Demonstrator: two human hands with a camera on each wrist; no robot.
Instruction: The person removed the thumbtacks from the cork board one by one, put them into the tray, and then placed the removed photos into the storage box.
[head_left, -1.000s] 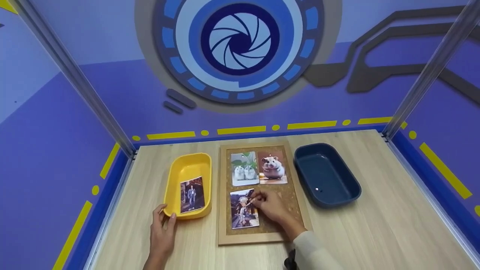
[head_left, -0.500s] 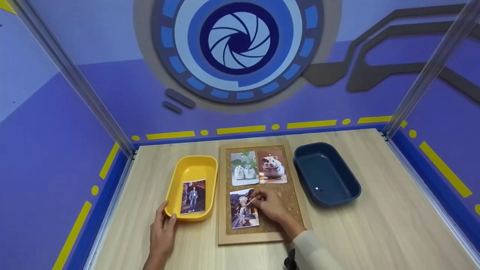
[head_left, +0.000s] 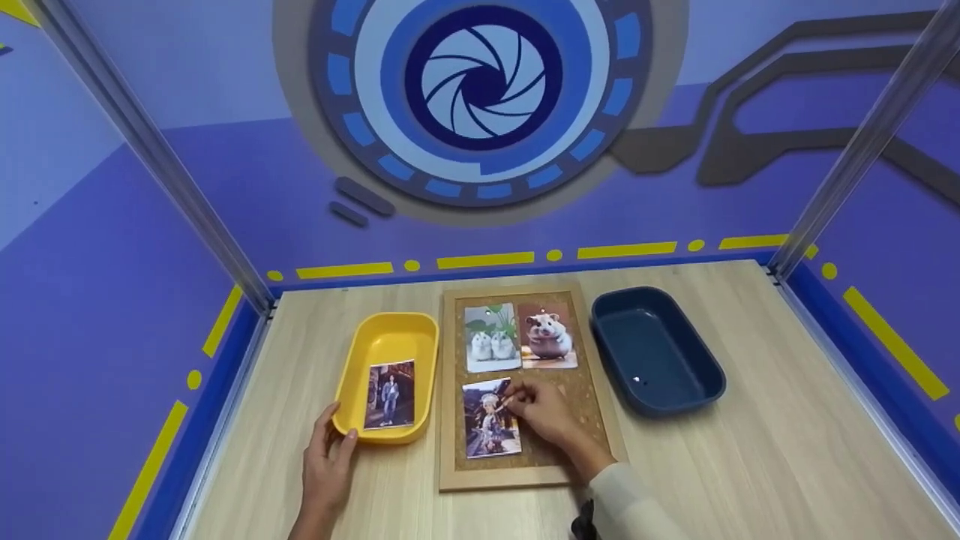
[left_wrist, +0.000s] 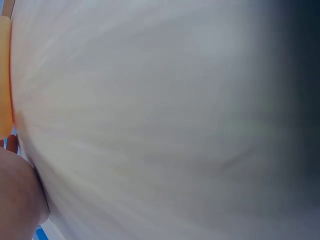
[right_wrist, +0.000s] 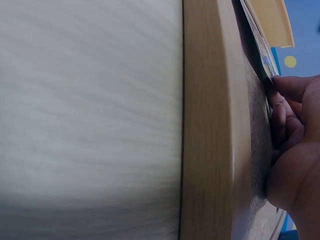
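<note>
At the lower left corner of a yellow bin (head_left: 390, 337), my left hand (head_left: 326, 469) grips the rim between thumb and fingers. A photo (head_left: 390, 397) of a standing person lies inside the bin. Over the corkboard (head_left: 517, 478), my right hand (head_left: 551, 416) pinches the upper right edge of another photo (head_left: 487, 431), which shows a person in a white headdress. The right wrist view has the thumb and fingers at that photo's edge, close to the cork; whether a pin is under them is hidden. In the left wrist view, the yellow bin (left_wrist: 5, 75) barely shows.
Two hamster photos (head_left: 493, 341) are pinned side by side on the board's upper half. Right of the board stands a dark blue bin (head_left: 660, 352) with a few small shiny pins (head_left: 637, 379) on its floor. Patterned purple walls (head_left: 225, 195) enclose the wooden table (head_left: 765, 420).
The yellow bin has swung right at its far end, closer to the corkboard, carrying its photo along. My left hand stays at its corner. The right hand and its photo keep their place.
</note>
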